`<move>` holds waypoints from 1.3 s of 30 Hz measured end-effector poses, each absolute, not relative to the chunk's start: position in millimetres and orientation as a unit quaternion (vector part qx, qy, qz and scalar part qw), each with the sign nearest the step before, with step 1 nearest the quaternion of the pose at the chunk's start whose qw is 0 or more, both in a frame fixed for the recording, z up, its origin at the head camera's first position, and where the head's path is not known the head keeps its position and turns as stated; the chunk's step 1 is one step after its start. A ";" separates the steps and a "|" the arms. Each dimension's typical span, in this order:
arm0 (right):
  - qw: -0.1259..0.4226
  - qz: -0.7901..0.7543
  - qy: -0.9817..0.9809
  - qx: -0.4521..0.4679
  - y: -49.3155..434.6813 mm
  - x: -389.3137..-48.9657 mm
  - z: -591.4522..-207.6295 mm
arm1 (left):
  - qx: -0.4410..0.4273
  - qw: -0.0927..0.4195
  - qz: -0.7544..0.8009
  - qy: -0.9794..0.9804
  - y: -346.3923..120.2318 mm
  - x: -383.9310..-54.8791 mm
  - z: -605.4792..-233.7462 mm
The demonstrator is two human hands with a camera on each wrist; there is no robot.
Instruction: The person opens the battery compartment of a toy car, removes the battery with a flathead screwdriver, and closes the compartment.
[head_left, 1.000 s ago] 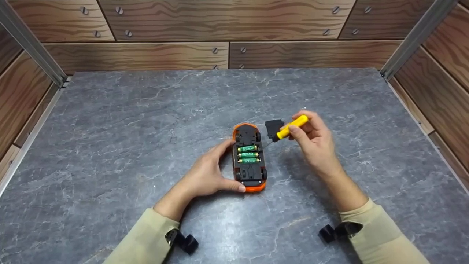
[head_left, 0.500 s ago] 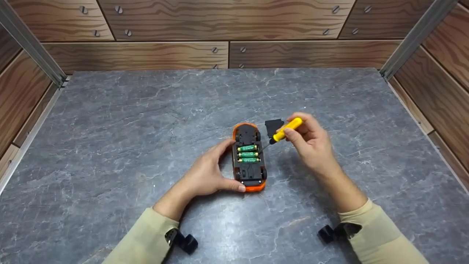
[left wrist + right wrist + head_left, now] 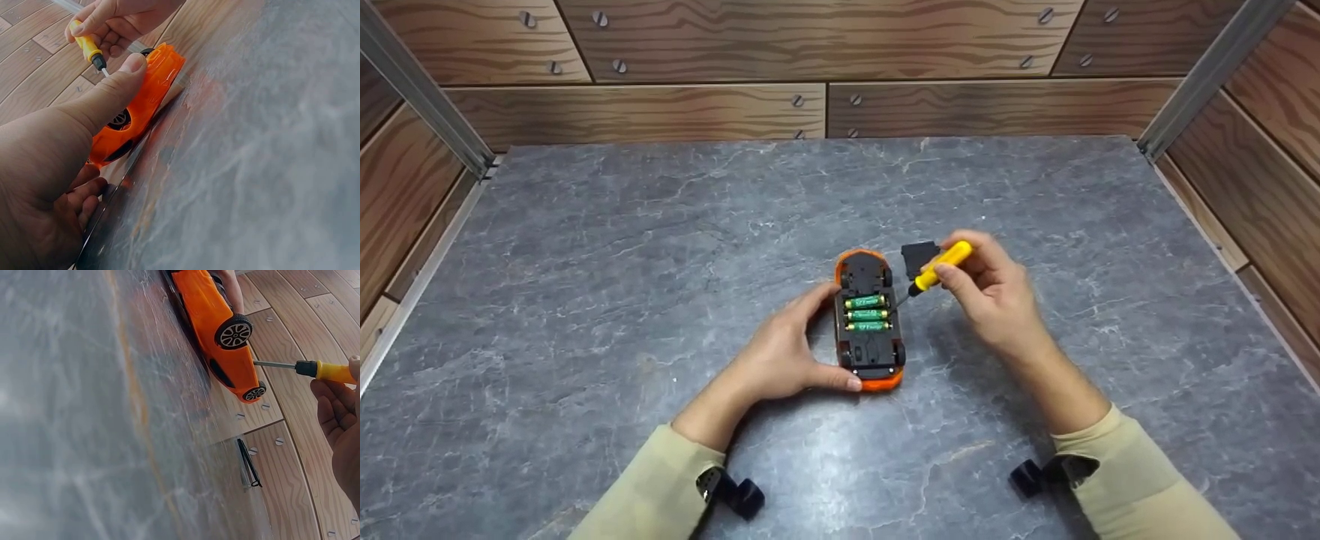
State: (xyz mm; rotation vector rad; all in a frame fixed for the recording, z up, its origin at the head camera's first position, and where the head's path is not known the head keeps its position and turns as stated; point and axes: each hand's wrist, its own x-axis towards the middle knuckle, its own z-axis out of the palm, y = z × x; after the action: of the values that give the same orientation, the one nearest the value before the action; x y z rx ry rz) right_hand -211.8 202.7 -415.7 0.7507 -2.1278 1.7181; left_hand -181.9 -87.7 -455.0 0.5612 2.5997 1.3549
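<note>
- Gripping the orange toy car (image 3: 873,351), our left hand (image 3: 780,360) sets its thumb at the car's lower end and a finger along its upper left side; the other fingers are mostly hidden in the head view.
- We have the car just right of centre in the head view, upside down, with its black underside facing up and its length running up the frame.
- In the middle of that underside we see three green batteries (image 3: 867,316), side by side in an uncovered compartment.
- Pinching the yellow screwdriver (image 3: 943,268) by its handle, our right hand (image 3: 1001,300) sits right of centre, thumb against the near side.
- The screwdriver slants down to the left, its shaft reaching the compartment's right edge beside the batteries; we cannot tell exactly what the tip touches.
- Near the car's upper right we find a flat black piece (image 3: 916,256) on the grey marbled bench (image 3: 622,262), partly behind our right hand.
- Our pale sleeves enter from the lower left and lower right corners.
- Wood-patterned panels (image 3: 825,45) cross the top of the frame.
</note>
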 end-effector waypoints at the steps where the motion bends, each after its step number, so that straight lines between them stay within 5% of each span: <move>1: 0.152 0.597 -0.742 0.262 202.5 -211.7 -415.8 | 0.187 0.078 0.452 0.869 -87.9 -181.5 -454.5; 39: 0.145 0.612 -0.733 0.257 198.0 -212.7 -417.8 | 0.197 0.072 0.458 0.864 -87.0 -183.6 -455.6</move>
State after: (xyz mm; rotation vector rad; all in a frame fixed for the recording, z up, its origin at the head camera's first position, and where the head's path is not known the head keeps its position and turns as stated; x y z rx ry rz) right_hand -212.7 198.0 -417.8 0.7417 -2.1125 1.7641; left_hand -183.6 -87.0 -455.6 0.5912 2.5969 1.3764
